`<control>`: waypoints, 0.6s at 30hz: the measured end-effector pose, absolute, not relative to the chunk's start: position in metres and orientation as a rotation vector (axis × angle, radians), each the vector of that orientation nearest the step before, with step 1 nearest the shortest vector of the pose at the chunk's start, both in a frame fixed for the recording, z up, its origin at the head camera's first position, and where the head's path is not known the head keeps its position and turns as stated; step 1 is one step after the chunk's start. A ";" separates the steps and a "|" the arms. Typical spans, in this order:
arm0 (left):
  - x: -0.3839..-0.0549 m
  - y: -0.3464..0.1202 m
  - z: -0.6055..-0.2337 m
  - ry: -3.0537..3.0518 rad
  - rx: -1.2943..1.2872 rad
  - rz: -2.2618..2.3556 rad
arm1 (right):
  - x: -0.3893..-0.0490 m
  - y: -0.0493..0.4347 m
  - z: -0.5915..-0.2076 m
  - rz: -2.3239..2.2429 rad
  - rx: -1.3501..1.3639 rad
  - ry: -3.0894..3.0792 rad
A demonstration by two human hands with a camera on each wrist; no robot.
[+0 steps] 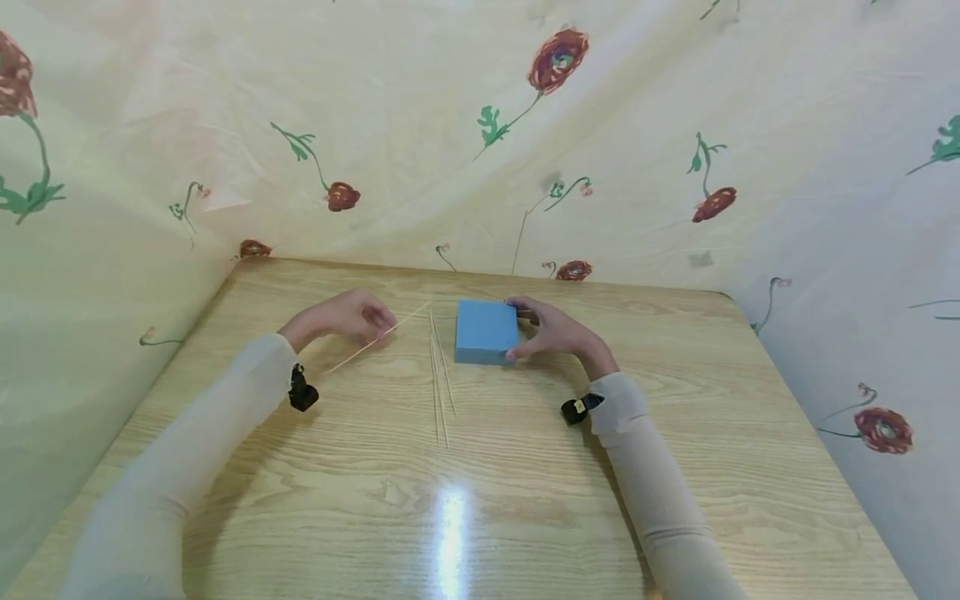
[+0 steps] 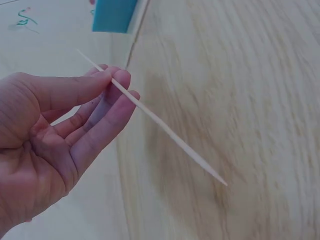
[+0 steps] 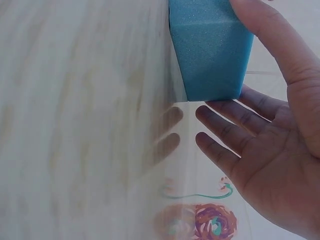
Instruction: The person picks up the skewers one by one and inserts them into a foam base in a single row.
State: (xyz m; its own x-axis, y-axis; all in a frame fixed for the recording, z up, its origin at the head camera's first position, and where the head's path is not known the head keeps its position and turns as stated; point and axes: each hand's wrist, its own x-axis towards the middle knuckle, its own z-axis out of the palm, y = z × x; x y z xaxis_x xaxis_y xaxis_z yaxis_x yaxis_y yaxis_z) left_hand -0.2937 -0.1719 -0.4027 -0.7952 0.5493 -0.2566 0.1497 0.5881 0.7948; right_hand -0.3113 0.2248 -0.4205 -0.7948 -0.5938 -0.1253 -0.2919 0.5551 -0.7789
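Note:
My left hand [image 1: 351, 317] pinches a thin wooden skewer [image 2: 172, 135] between thumb and fingertips. In the left wrist view its pointed end slants down to the right, over the wooden table. A blue foam block [image 1: 486, 327], square on top with a fine-grained surface, sits on the table right of the middle. My right hand [image 1: 557, 329] holds the block by its right side, thumb at the near corner and fingers at the far one. Seen from the right wrist, the thumb lies along one side of the foam block [image 3: 212, 60], and two fingers extend free below it.
Several more skewers [image 1: 439, 375] lie loosely bunched on the wooden table [image 1: 360, 500], between the left hand and the block. A pale cloth [image 1: 420, 125] printed with red flowers hangs behind the table's far edge and along both sides.

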 end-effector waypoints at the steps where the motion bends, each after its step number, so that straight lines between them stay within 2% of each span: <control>1: -0.294 -0.171 -0.402 2.335 0.552 1.113 | -0.311 0.225 -0.420 -1.103 -0.723 2.420; 18: -0.297 -0.141 -0.381 2.305 0.623 1.498 | -0.310 0.222 -0.413 -1.055 -0.714 2.424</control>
State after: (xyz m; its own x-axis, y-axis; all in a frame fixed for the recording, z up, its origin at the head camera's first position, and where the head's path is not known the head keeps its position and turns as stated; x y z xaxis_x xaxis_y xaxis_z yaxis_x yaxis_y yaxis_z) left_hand -0.2969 -0.1414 -0.3807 -0.8530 0.5210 -0.0306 0.1837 0.3547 0.9167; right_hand -0.3096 0.2218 -0.4133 -0.7892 -0.5942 -0.1551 -0.2916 0.5849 -0.7569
